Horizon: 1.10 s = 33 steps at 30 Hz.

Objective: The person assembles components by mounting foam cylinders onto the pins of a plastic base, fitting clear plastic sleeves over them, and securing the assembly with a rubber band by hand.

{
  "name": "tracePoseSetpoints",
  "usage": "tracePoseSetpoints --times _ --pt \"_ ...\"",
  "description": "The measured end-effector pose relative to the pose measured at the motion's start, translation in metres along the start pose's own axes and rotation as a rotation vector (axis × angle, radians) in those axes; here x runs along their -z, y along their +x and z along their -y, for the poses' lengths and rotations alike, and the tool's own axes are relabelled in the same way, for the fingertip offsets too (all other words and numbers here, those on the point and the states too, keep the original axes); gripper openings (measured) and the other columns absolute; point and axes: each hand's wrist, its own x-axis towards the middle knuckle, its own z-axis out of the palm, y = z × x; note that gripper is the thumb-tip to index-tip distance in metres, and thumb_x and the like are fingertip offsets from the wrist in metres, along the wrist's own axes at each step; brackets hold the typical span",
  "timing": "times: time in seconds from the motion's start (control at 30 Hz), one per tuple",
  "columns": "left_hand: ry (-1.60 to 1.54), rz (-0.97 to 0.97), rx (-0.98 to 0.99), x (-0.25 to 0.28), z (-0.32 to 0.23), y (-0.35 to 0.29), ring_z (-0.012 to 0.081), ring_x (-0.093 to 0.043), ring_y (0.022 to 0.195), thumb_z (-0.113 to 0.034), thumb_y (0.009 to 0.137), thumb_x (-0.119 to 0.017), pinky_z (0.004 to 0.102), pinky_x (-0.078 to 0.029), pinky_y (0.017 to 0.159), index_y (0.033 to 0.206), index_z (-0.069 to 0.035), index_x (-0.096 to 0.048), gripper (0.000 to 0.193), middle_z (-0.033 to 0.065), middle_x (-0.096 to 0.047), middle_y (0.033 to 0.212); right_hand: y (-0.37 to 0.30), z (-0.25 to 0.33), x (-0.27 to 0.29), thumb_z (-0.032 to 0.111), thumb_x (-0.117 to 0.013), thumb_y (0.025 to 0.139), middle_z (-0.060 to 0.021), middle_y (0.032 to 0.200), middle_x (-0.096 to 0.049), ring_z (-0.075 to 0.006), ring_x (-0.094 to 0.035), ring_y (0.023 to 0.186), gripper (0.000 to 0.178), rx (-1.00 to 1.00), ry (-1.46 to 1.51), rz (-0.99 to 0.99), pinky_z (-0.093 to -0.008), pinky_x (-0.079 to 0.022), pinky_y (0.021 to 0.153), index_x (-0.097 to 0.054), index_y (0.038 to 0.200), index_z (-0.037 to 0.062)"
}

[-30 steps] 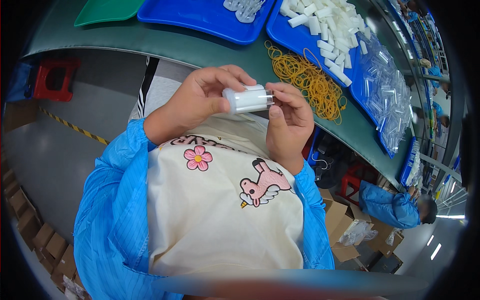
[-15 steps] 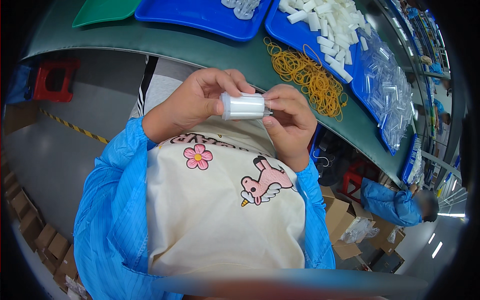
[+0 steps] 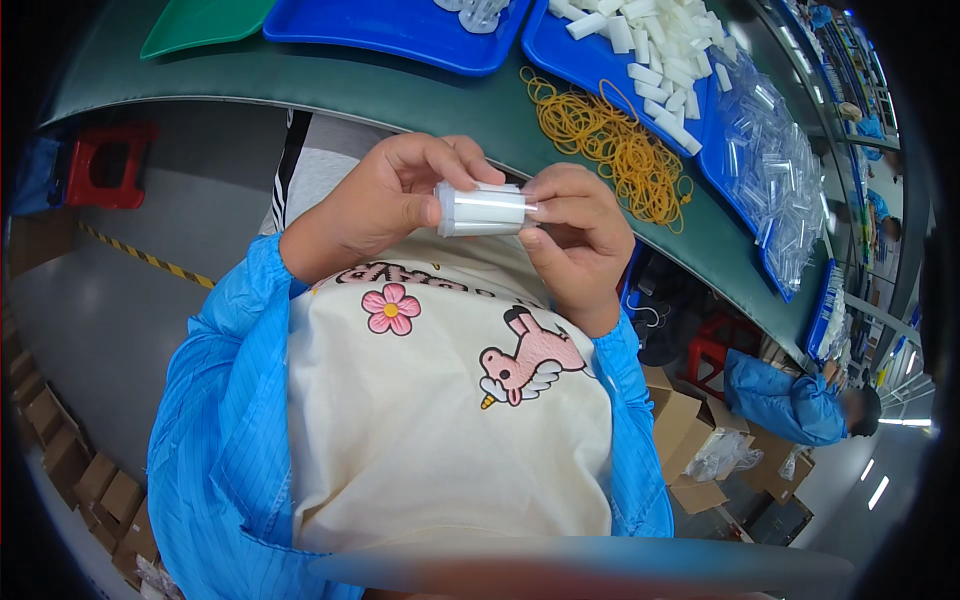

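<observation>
Both hands hold a short white cylinder (image 3: 490,209) with clear plastic about it, lying sideways in front of my chest above the table's near edge. My left hand (image 3: 420,185) is closed round its clear, flanged left end, thumb below and fingers on top. My right hand (image 3: 575,225) pinches at the other end, where a clear plastic edge or rod shows between thumb and fingers. Which piece the right fingertips press on is partly hidden. Just past the right hand, a heap of yellow rubber bands (image 3: 610,140) lies on the green table.
Blue trays hold white cylindrical pieces (image 3: 655,60), clear plastic tubes (image 3: 775,150) and clear plastic parts (image 3: 480,14). A green tray (image 3: 200,25) lies far left on the table (image 3: 330,95). Below stand red stools (image 3: 105,165) and open cartons (image 3: 700,440). A person in blue (image 3: 785,400) is at right.
The right fingertips have moved slightly along the cylinder's right end, and the rods that stuck out there are now mostly covered. The left hand keeps its grip. The view has shifted a little.
</observation>
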Motion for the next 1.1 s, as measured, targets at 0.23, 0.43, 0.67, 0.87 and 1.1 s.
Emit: tracePoseSetpoints --times 0.23,0.43,0.67,0.87,1.1 --pt "-0.152 0.06 0.088 0.002 0.001 -0.001 0.0255 -0.06 0.11 -0.033 0.074 -0.083 0.0331 -0.06 0.083 0.1 -0.015 -0.065 0.036 0.0101 -0.054 0.119 -0.005 0.005 -0.005 -0.005 -0.069 0.081 -0.0127 0.102 -0.061 -0.0213 -0.06 0.093 0.017 -0.102 0.348 -0.239 -0.0306 -0.049 0.079 -0.064 0.097 -0.001" --pt "-0.206 -0.093 -0.044 0.016 -0.007 -0.01 0.0288 -0.053 0.124 -0.018 0.085 -0.074 0.0354 -0.058 0.088 0.126 -0.009 -0.057 0.045 0.0148 -0.041 0.146 0.019 -0.001 0.077 -0.006 -0.06 0.087 -0.009 0.098 -0.063 -0.0136 -0.059 0.088 0.011 -0.026 -0.319 -0.481 -0.0261 -0.049 0.076 -0.064 0.096 -0.0014" --pt "-0.234 -0.217 -0.096 0.021 -0.026 0.003 0.0327 -0.052 0.126 -0.006 0.088 -0.062 0.0324 -0.054 0.096 0.15 -0.001 -0.023 0.073 0.0232 -0.031 0.15 0.045 -0.009 0.229 0.012 -0.071 0.08 -0.0143 0.102 -0.069 -0.0301 -0.066 0.09 0.031 -0.471 -1.496 -0.288 -0.0378 -0.052 0.079 -0.066 0.109 0.0034" --pt "-0.285 -0.219 -0.109 0.027 -0.023 -0.004 0.0323 -0.05 0.128 -0.006 0.092 -0.058 0.0317 -0.053 0.099 0.148 0.001 -0.025 0.066 0.0221 -0.039 0.145 0.046 -0.033 0.25 0.011 -0.071 0.078 -0.0165 0.098 -0.069 -0.0347 -0.066 0.091 0.033 -0.519 -1.513 -0.069 -0.0418 -0.052 0.078 -0.065 0.11 0.0052" --pt "-0.253 -0.128 -0.097 0.025 -0.022 -0.004 0.0297 -0.058 0.119 -0.01 0.09 -0.066 0.0295 -0.057 0.091 0.147 -0.005 -0.031 0.067 0.0191 -0.048 0.139 0.049 -0.018 0.225 0.003 -0.068 0.077 -0.0098 0.084 -0.063 -0.0227 -0.063 0.074 0.033 -0.454 -1.381 -0.248 -0.0333 -0.05 0.064 -0.064 0.11 0.0032"
